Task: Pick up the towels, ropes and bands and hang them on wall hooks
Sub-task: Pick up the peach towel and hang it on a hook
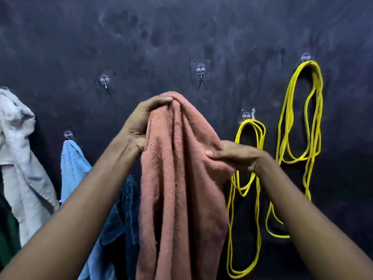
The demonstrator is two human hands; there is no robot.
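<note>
Its bottom cut off, the salmon towel [177, 178] hangs vertically, your left hand [139, 126] gripping its top, right hand [236, 156] pinching its side.

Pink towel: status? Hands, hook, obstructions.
Left hand grips pink towel at its bunched top; right hand pinches its side. Towel held up, just below free hook. Nothing seen blocking.

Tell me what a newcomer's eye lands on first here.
The salmon-pink towel fills the centre, bunched at its top in the left hand and pinched at its side by the right hand, just below an empty clear hook on the dark wall. To the right, bright yellow bands hang in long loops.
</note>
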